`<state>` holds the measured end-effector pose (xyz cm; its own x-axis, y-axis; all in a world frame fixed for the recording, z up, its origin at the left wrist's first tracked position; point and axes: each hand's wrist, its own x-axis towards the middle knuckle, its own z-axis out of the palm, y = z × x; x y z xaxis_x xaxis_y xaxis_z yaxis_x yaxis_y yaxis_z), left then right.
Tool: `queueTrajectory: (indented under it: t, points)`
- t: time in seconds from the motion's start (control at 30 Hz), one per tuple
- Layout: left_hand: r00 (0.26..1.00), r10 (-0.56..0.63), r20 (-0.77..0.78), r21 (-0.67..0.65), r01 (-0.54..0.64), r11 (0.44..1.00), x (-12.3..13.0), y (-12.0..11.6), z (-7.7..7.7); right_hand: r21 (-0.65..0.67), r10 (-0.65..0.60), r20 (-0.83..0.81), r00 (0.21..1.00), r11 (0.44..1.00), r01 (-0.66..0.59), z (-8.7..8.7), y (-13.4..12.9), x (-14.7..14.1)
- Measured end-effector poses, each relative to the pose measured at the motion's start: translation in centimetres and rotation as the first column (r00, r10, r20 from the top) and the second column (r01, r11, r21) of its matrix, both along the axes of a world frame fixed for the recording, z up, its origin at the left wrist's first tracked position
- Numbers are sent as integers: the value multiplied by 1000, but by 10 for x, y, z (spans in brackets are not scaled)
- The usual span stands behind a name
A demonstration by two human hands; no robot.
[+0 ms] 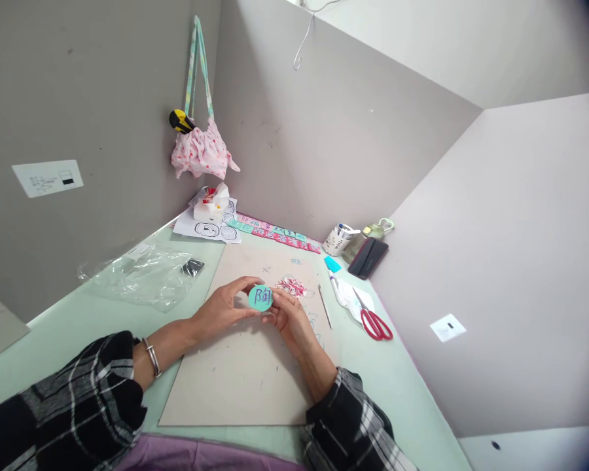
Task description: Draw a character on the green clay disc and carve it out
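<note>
A small round turquoise disc with a purple written character faces me, held up over the board. My left hand pinches its left side between thumb and fingers. At the disc's right edge, the fingers of my right hand grip it too. Beneath both hands lies a large beige board with some pen marks on it. Just beyond my right hand, a heap of red and white scraps rests on the board. A thin pencil-like stick lies along the board's right side.
Red-handled scissors lie at the right on white tissue, beside a white pen and a turquoise paper piece. A pen cup, a dark phone-like case and lettered strips stand farther back. Clear plastic bag at left.
</note>
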<state>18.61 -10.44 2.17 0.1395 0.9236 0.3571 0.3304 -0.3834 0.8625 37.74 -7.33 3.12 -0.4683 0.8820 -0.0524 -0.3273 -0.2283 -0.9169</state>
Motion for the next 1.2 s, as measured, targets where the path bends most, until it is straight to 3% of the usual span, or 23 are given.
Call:
queueTrajectory:
  t: [0.77,1.2]
  points:
    - [1000,17,2,-33,-17,999,1,0,1,-30,-34,-17,999,999,33,-5,3,1]
    - [999,-3,51,-70,6,998,1,-1,2,61,-44,88,995,997,39,-4,2,1]
